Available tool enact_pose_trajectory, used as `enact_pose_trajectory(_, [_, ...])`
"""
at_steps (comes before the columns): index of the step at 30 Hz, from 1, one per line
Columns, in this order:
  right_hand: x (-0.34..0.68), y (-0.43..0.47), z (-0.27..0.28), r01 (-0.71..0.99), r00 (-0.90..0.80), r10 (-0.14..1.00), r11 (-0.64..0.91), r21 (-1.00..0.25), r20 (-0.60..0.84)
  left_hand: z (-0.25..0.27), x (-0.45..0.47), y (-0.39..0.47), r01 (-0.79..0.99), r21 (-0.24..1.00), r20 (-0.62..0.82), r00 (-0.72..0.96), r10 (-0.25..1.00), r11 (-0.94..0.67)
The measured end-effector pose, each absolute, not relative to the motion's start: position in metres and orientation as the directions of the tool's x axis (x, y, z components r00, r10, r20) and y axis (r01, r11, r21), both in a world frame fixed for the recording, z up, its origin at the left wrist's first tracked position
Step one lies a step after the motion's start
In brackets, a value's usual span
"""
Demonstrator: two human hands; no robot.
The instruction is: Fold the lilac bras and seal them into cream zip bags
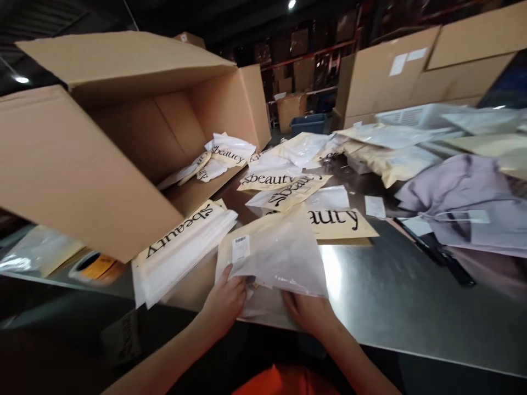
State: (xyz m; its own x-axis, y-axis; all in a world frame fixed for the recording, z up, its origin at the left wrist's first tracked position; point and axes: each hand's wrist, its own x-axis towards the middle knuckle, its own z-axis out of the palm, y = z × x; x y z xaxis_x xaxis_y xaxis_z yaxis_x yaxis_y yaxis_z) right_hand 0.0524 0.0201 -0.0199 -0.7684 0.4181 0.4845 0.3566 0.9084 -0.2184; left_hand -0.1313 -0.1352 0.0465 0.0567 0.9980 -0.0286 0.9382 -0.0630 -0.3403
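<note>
A frosted plastic bag (284, 255) with a white barcode label (241, 249) lies at the table's front edge, in front of me. My left hand (226, 299) is closed on its near left edge, the thumb on top near the label. My right hand (310, 314) reaches under the near right edge of the bag. Its fingers are mostly hidden, so their grip cannot be seen. Just beyond the bag lie cream packages (340, 224) printed "beauty". To the left is a neat stack of similar flat packages (181, 249).
A large open cardboard box (82, 181) lies on its side at left, packages at its mouth. A tape roll (96, 267) sits below its flap. Bagged goods (395, 153), mauve fabric (465, 192) and a black-handled tool (453, 266) lie right on the metal table (403, 307).
</note>
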Motion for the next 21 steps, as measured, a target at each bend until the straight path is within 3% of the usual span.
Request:
enact_pose_trajectory(3, [0.049, 0.022, -0.018, 0.328, -0.797, 0.391, 0.92, -0.214, 0.461, 0.062, -0.133, -0.135, 0.916, -0.4, -0.06, 0.005, 0.998, -0.029])
enact_pose_trajectory(7, [0.047, 0.021, -0.015, 0.282, -0.799, 0.352, 0.936, -0.212, 0.488, 0.088, -0.137, -0.143, 0.919, -0.393, -0.069, -0.029, 0.997, -0.001])
enact_pose_trajectory(15, [0.048, 0.017, -0.009, 0.223, -0.791, 0.378, 0.911, -0.348, 0.481, 0.107, -0.135, -0.145, 0.903, -0.429, -0.098, -0.052, 0.994, 0.005])
enact_pose_trajectory(21, [0.063, 0.0, 0.008, 0.305, -0.801, 0.464, 0.86, -0.41, 0.379, 0.086, -0.104, -0.16, 0.922, -0.388, 0.057, 0.009, 0.998, 0.014])
